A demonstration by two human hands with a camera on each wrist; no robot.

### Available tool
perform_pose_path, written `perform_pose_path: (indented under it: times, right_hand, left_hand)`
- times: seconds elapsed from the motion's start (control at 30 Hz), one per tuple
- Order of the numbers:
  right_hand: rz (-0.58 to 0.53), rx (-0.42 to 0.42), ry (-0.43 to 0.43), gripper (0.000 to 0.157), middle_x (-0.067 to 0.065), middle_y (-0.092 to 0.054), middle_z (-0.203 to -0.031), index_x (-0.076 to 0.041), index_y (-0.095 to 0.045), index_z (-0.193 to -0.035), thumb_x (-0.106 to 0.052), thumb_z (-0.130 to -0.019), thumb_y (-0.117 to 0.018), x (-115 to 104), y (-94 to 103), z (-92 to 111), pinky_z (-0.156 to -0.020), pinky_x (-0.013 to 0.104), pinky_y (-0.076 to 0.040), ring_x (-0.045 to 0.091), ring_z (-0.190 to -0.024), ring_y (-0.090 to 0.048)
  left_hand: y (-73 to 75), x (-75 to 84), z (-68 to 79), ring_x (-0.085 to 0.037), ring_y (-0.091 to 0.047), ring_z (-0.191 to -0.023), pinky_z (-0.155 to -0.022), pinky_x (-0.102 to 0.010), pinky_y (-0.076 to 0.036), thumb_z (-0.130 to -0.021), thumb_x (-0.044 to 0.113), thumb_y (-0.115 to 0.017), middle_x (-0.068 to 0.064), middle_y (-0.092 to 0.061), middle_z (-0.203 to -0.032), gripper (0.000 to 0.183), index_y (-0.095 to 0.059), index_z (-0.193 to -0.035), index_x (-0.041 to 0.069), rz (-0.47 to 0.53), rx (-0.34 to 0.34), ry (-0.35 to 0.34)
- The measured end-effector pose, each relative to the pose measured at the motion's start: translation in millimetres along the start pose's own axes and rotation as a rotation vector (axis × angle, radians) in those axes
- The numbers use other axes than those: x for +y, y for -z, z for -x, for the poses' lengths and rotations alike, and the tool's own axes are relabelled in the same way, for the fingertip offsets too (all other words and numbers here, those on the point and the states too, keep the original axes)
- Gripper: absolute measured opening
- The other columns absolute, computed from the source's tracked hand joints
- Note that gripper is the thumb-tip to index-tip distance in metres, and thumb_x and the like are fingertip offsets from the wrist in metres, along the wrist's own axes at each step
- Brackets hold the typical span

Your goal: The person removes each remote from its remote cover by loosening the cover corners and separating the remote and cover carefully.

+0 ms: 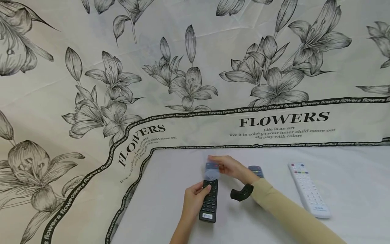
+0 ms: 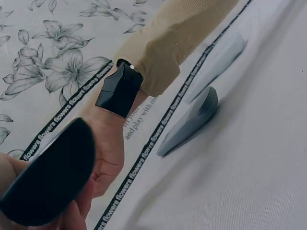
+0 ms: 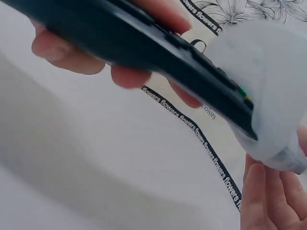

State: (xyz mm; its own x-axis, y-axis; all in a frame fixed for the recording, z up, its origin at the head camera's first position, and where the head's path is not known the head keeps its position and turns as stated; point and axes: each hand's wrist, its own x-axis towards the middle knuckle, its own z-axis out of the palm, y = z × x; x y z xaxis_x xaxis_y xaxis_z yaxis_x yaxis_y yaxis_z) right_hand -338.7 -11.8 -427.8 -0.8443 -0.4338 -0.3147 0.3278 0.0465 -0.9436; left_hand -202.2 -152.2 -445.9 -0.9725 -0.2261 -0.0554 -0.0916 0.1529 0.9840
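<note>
My left hand (image 1: 195, 200) grips a black remote control (image 1: 209, 203), thumb on its buttons and fingers wrapped beneath it. A thin, cloudy plastic sleeve (image 1: 211, 173) covers the remote's far end, and coloured buttons show at its edge in the right wrist view. There, the fingers of my right hand (image 3: 273, 196) pinch the sleeve's outer end, which looks bunched up. In the left wrist view the remote's rounded near end (image 2: 53, 177) hides much of my left hand.
A dark remote (image 1: 255, 171) lies on the white tabletop (image 1: 170, 173), partly hidden behind my right forearm. Further right lies a white remote (image 1: 309, 189). A black band (image 1: 242, 193) circles my right wrist. Flower-printed cloth (image 1: 195, 128) hangs behind and along the left side.
</note>
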Motion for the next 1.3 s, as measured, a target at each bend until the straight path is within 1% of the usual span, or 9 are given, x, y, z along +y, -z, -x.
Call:
perform_pose_path:
  times: [0.13,0.23,0.37,0.43,0.63,0.8,1.03,1.17,1.3]
  right_hand:
    - [-0.008,-0.001,0.012,0.042,-0.004,-0.057,-0.087,0.005,-0.054,-0.122,-0.025,-0.093,-0.059,-1,4.3,-1,-0.069,0.02,-0.047,0.007,-0.077,-0.052]
    - [-0.024,-0.019,-0.004,0.041,-0.002,-0.057,-0.09,0.006,-0.053,-0.122,-0.022,-0.093,-0.06,-1,5.3,-2,-0.069,0.02,-0.048,0.008,-0.079,-0.053]
    - [-0.053,-0.022,-0.044,0.05,0.001,-0.053,-0.097,0.008,-0.045,-0.129,-0.021,-0.091,-0.062,0,2.5,-3,-0.069,0.02,-0.049,0.01,-0.085,-0.052]
    - [-0.063,0.017,-0.05,0.052,0.002,-0.053,-0.098,0.007,-0.045,-0.128,-0.019,-0.089,-0.065,0,0.4,-3,-0.069,0.02,-0.049,0.01,-0.085,-0.052]
    - [0.012,0.177,-0.01,0.045,-0.002,-0.056,-0.094,0.004,-0.057,-0.119,-0.019,-0.084,-0.071,-2,-2.5,-1,-0.07,0.021,-0.046,0.01,-0.084,-0.052]
    - [-0.003,0.221,0.006,0.04,-0.002,-0.059,-0.091,0.003,-0.062,-0.113,-0.023,-0.084,-0.072,-3,-3.2,-1,-0.074,0.023,-0.046,0.01,-0.082,-0.054]
    - [-0.039,0.282,0.026,0.036,-0.003,-0.061,-0.085,0.003,-0.064,-0.109,-0.022,-0.084,-0.072,-6,-4.3,-1,-0.071,0.021,-0.047,0.009,-0.077,-0.055]
    - [-0.083,0.334,0.028,0.038,-0.002,-0.063,-0.089,0.003,-0.064,-0.111,-0.021,-0.082,-0.074,-11,-3.1,-1,-0.069,0.02,-0.048,0.008,-0.078,-0.058]
    - [-0.113,0.341,0.024,0.039,-0.003,-0.061,-0.095,0.0,-0.064,-0.113,-0.022,-0.083,-0.074,-16,3.1,-1,-0.074,0.02,-0.046,0.009,-0.084,-0.055]
  left_hand:
    - [-1.1,-0.1,0.2,-0.01,-0.066,-0.074,-0.061,-0.021,-0.052,-0.084,0.021,-0.071,-0.015,-0.073,-0.094,0.042,-0.065,-0.115,-0.007,0.017,0.011,0.005]
    - [-0.3,-0.6,0.8,-0.009,-0.066,-0.073,-0.06,-0.019,-0.051,-0.083,0.023,-0.072,-0.014,-0.074,-0.093,0.042,-0.067,-0.113,-0.006,0.011,0.006,-0.004]
    - [0.8,-0.4,0.6,-0.007,-0.066,-0.071,-0.059,-0.017,-0.051,-0.083,0.023,-0.073,-0.015,-0.074,-0.091,0.04,-0.068,-0.111,-0.005,0.014,-0.017,-0.034]
    - [0.7,-0.2,0.6,-0.007,-0.066,-0.069,-0.057,-0.017,-0.051,-0.082,0.021,-0.074,-0.015,-0.074,-0.09,0.038,-0.069,-0.109,-0.006,0.014,-0.026,-0.055]
    - [-4.1,-0.7,2.4,-0.007,-0.065,-0.064,-0.055,-0.017,-0.051,-0.081,0.018,-0.074,-0.016,-0.074,-0.084,0.036,-0.069,-0.108,-0.006,0.014,-0.008,-0.076]
    - [-10.6,-2.7,5.2,-0.01,-0.067,-0.065,-0.055,-0.019,-0.053,-0.082,0.017,-0.073,-0.016,-0.074,-0.085,0.035,-0.069,-0.109,-0.005,0.022,0.033,-0.087]
    - [-16.6,-2.9,10.7,-0.011,-0.068,-0.067,-0.055,-0.02,-0.053,-0.083,0.018,-0.073,-0.014,-0.074,-0.089,0.036,-0.068,-0.11,-0.006,-0.005,0.097,-0.101]
    - [-19.5,-0.6,13.9,-0.012,-0.068,-0.067,-0.055,-0.02,-0.054,-0.083,0.017,-0.072,-0.015,-0.074,-0.088,0.037,-0.068,-0.111,-0.006,0.021,0.102,-0.117]
    - [-21.0,1.3,19.1,-0.01,-0.067,-0.066,-0.055,-0.018,-0.053,-0.083,0.018,-0.072,-0.013,-0.074,-0.086,0.036,-0.068,-0.11,-0.006,0.009,0.102,-0.116]
